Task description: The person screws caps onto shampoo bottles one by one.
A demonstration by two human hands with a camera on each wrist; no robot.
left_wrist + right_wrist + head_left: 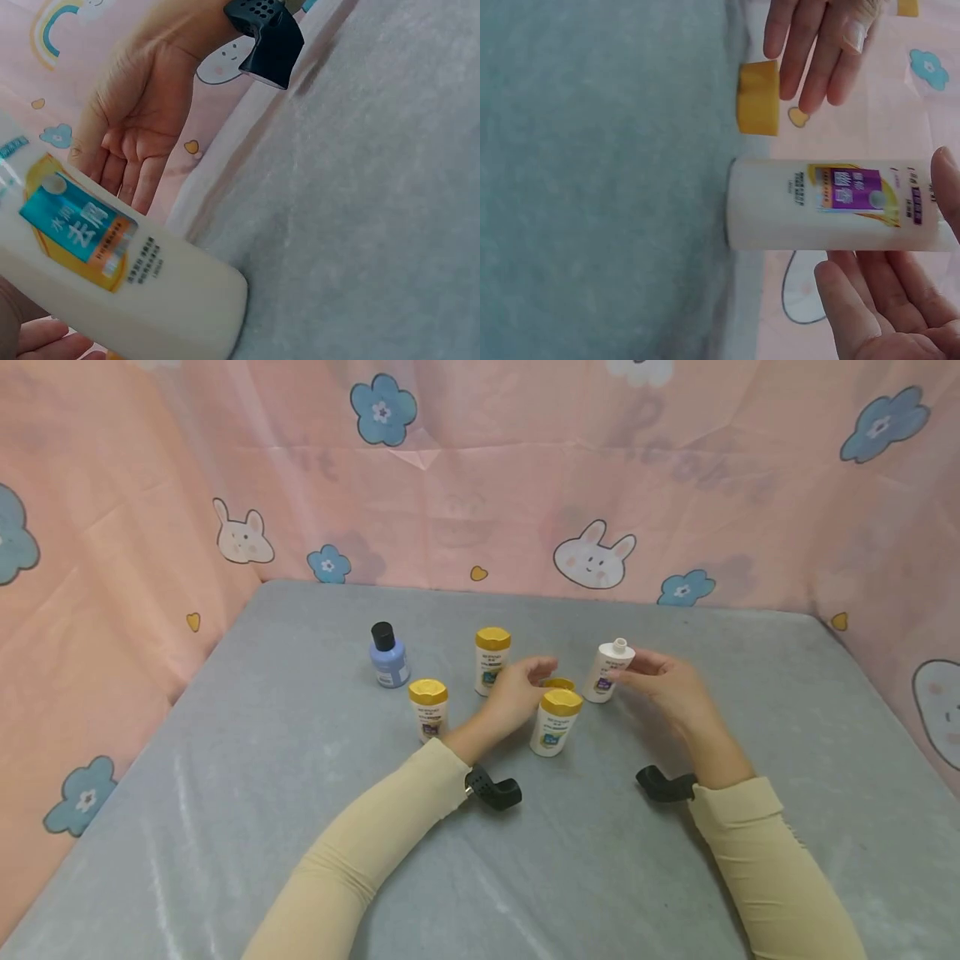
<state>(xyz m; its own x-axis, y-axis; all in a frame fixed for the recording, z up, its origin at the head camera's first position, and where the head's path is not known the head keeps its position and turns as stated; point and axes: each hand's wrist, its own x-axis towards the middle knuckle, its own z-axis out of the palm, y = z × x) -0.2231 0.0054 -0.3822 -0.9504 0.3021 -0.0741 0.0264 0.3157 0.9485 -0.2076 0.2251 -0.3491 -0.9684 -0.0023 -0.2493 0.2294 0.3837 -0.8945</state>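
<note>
My right hand [671,689] holds an upright white shampoo bottle [602,681] with a purple label, its thumb across the front; the bottle's narrow neck is bare. In the right wrist view, the same bottle [810,204] lies between the thumb and the other fingers [885,300]. My left hand [517,693] reaches over the table with fingers extended, beside a loose yellow cap [757,99] on the tabletop. A teal-labelled white bottle with a yellow cap [555,724] stands just in front of that loose cap and partly hides it. It fills much of the left wrist view.
Two more yellow-capped white bottles stand near my left hand, one behind it [491,656] and one to its left [429,706]. A blue bottle with a black cap [389,660] stands farther left. Pink printed cloth [465,493] hangs behind the grey table [225,760].
</note>
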